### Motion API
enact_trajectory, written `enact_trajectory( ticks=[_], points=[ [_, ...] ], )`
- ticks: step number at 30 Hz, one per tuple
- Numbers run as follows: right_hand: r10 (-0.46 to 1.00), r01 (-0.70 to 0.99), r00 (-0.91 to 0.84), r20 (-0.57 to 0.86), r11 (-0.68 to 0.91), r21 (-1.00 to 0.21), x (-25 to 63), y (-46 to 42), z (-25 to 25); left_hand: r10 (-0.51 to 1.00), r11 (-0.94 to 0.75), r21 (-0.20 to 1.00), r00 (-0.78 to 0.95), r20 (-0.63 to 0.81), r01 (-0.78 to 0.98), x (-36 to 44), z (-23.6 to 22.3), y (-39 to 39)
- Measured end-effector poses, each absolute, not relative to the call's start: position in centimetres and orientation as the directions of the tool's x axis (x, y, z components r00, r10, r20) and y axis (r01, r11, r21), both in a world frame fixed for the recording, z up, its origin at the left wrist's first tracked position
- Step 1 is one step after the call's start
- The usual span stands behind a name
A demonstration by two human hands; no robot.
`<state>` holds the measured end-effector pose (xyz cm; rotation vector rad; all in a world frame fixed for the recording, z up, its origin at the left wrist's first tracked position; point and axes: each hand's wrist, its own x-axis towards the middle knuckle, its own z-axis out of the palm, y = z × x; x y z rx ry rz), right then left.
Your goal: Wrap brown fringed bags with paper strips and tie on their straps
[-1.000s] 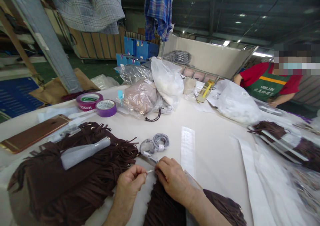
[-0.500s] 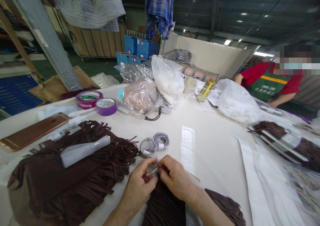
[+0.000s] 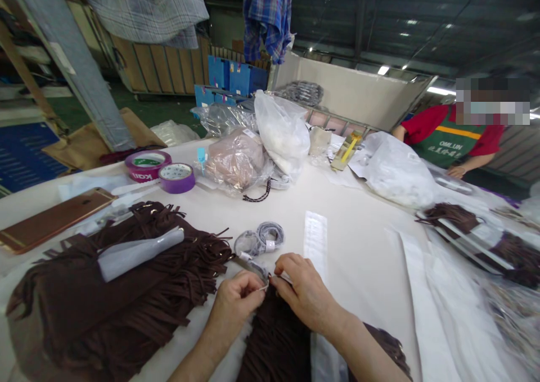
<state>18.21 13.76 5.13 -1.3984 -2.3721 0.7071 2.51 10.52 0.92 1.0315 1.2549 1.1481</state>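
My left hand (image 3: 242,300) is closed in a pinch on the end of a thin white strip, just above a brown fringed bag (image 3: 274,342). Close beside it, my right hand (image 3: 306,292) has thumb and forefinger brought together near a small metal ring at the bag's top; a bit of white shows between those fingers. A grey strap runs from there to a wrapped grey coil (image 3: 270,237). Another brown fringed bag (image 3: 105,297) lies at the left, with a rolled white sheet (image 3: 139,252) on it. My fingers partly hide the strip.
A phone (image 3: 54,219), a magenta tape roll (image 3: 147,174) and a purple tape roll (image 3: 177,185) lie at the left. Plastic-wrapped goods (image 3: 236,160) and white bags (image 3: 280,129) stand behind. White strips (image 3: 422,303) cover the right side. A co-worker (image 3: 451,137) stands far right.
My left hand has lowered slightly and its fingers have closed tighter. The white piece that looped between my hands now shows as a thin strip. My right fingers have shifted and stretched out somewhat.
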Motion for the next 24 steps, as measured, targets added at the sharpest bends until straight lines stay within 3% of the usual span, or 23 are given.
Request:
enact_trajectory(
  ticks=[6, 11, 19, 24],
  points=[
    [0.88, 0.824, -0.334, -0.338, 0.098, -0.557, 20.6, 14.1, 5.2, 0.95, 0.298, 0.894, 0.009, -0.313, -0.333, 2.6, 1.0, 10.3],
    [0.851, 0.784, -0.351, -0.391, 0.039, -0.62, 20.9, 14.4, 4.7, 0.926, 0.348, 0.794, 0.047, -0.375, -0.498, 2.5, 1.7, 10.3],
    [0.746, 0.746, -0.384, -0.543, -0.095, -0.659, 21.4, 16.2, 4.8, 0.921, 0.356, 0.804, 0.034, -0.388, -0.476, 2.3, 1.7, 10.2],
    [0.852, 0.79, -0.304, -0.426, -0.024, -0.613, 21.0, 17.2, 5.1, 0.913, 0.397, 0.813, 0.087, -0.4, -0.427, 2.4, 1.4, 10.2]
  ],
)
